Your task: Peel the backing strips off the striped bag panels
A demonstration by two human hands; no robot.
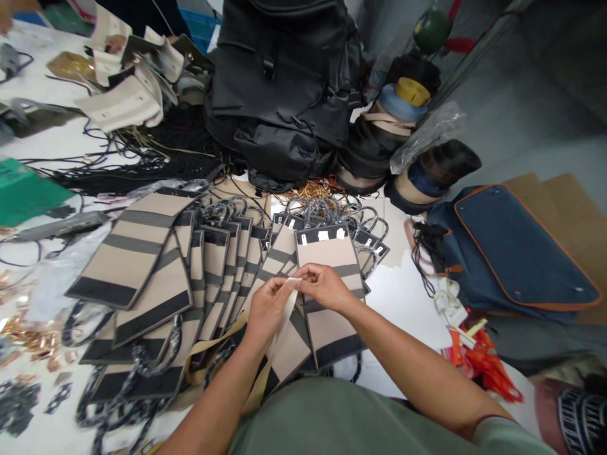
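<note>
My left hand (268, 308) is closed with thumb and fingers pinching a narrow cream strip of tape (286, 316). Its tan length (260, 387) trails down behind my left forearm. Close beside it, my right hand (325, 286) pinches the strip's upper end between thumb and fingertips. Under the hands lies a beige and black striped bag panel (327, 253). Three small white pieces (323, 236) sit along its black top band. To the left, several similar striped panels (128, 246) with plastic-wrapped loop handles (177, 344) overlap in a fanned pile.
A black backpack (284, 76) stands at the back, beside stacked rolls of strap (403, 114). On the right are a navy bag (526, 246) and orange-red scraps (484, 360). Black cords (156, 151), pale pieces (128, 101) and small metal parts (35, 332) cover the left side.
</note>
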